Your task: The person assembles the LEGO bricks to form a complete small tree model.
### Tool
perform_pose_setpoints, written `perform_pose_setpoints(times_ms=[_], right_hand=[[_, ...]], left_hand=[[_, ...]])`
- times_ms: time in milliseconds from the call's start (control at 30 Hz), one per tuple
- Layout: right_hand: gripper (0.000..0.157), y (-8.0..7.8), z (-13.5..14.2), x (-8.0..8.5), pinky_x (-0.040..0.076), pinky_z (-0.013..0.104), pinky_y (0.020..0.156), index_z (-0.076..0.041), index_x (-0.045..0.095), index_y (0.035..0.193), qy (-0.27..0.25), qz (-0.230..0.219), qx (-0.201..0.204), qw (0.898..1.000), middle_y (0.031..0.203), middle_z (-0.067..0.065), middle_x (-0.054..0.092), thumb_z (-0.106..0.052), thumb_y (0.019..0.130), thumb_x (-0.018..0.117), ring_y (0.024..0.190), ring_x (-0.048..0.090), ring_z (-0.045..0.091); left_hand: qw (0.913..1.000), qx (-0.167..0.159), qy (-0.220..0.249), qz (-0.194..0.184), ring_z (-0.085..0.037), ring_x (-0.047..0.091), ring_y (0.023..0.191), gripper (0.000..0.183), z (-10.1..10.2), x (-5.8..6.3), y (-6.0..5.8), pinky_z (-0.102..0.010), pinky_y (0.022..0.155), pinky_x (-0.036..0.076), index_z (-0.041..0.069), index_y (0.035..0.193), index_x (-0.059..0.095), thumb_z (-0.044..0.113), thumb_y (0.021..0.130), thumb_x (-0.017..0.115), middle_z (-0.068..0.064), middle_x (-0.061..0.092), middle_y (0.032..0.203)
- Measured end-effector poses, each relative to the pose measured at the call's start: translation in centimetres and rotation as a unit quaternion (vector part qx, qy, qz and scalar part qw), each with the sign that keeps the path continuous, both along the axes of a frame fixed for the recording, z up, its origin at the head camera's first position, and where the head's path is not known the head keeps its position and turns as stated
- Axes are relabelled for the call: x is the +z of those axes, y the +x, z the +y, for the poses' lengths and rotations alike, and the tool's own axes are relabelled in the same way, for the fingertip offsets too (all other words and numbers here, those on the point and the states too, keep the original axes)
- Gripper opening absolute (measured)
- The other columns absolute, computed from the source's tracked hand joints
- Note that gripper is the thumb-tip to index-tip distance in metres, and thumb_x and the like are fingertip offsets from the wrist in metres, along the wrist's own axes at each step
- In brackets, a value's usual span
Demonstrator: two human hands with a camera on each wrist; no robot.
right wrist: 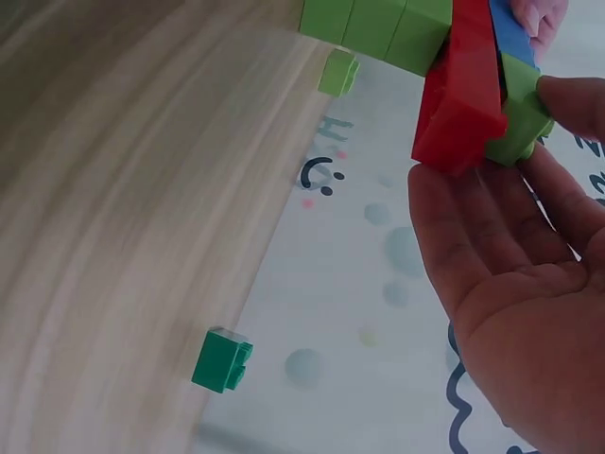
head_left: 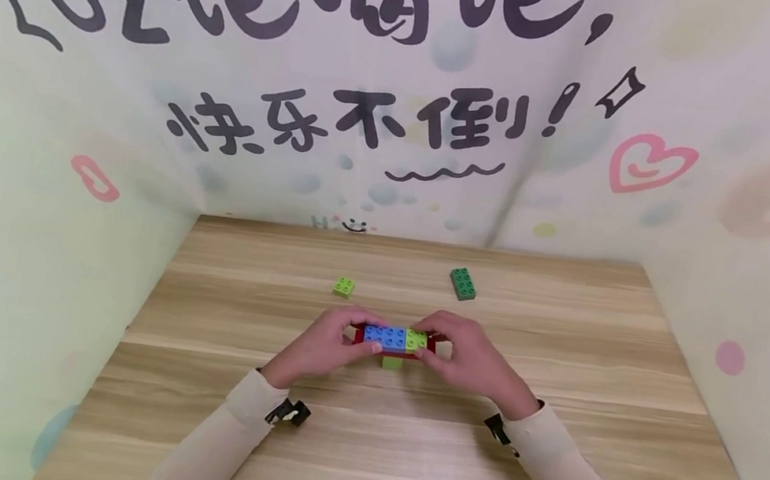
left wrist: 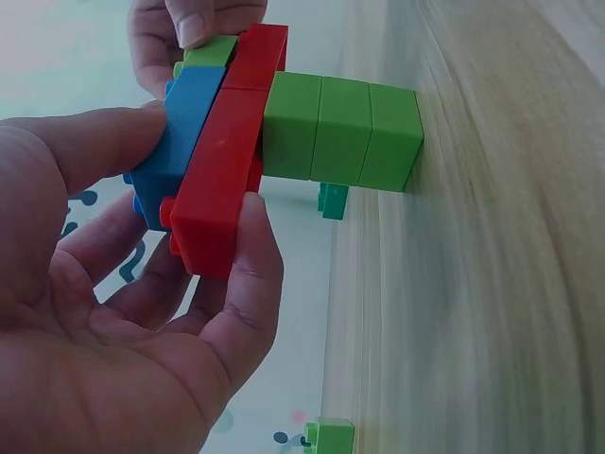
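A building-brick structure stands on the table: a column of several light green bricks [left wrist: 342,130] carries a row of red bricks [left wrist: 219,175], topped by a blue brick [head_left: 384,338] and a small light green brick [head_left: 416,341]. My left hand [head_left: 330,345] grips its left end, thumb on the blue brick and fingers around the red one. At the right end my right hand [head_left: 468,352] holds the small green brick, its thumb on that brick and fingers by the red brick's end. From the head view, most of the column is hidden beneath the red row.
Behind the structure, a loose light green brick [head_left: 344,287] lies to the left and a dark green brick [head_left: 463,284] to the right. The wooden table [head_left: 360,459] meets printed white walls [head_left: 334,187] at the back and sides.
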State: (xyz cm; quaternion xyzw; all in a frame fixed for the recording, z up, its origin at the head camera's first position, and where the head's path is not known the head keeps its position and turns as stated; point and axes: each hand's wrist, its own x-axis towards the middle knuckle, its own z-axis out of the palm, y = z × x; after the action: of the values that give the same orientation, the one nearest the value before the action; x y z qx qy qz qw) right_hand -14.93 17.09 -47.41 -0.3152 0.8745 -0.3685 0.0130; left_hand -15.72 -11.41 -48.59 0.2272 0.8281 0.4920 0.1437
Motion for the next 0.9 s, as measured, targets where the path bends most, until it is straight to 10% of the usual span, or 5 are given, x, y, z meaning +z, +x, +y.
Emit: perform_pose_setpoints(times_ms=[433, 900], right_hand=[[0.019, -0.7, 0.3, -1.5, 0.062, 0.029, 0.085, -0.019, 0.069, 0.119, -0.083, -0.161, 0.006, 0.983, 0.116, 0.005, 0.072, -0.024, 0.102, 0.073, 0.1, 0.069, 0.022], [0.016, -0.8, 0.2, -1.8, 0.061, 0.027, 0.078, -0.019, 0.071, 0.113, -0.09, -0.166, -0.004, 0.982, 0.11, 0.003, 0.071, -0.02, 0.098, 0.078, 0.093, 0.066, 0.023]], left_hand=[[0.9998, 0.003, -0.019, 0.006, -0.019, 0.061, 0.109, 0.033, 0.2, 0.3, 0.1, -0.028, 0.076, 0.06, 0.024, 0.131, 0.074, 0.029, 0.099, 0.077, -0.001, 0.068, 0.139], [0.9995, 0.009, -0.017, 0.026, -0.017, 0.063, 0.105, 0.032, 0.3, -0.1, 0.4, -0.028, 0.074, 0.061, 0.022, 0.131, 0.074, 0.027, 0.099, 0.077, -0.001, 0.068, 0.14]])
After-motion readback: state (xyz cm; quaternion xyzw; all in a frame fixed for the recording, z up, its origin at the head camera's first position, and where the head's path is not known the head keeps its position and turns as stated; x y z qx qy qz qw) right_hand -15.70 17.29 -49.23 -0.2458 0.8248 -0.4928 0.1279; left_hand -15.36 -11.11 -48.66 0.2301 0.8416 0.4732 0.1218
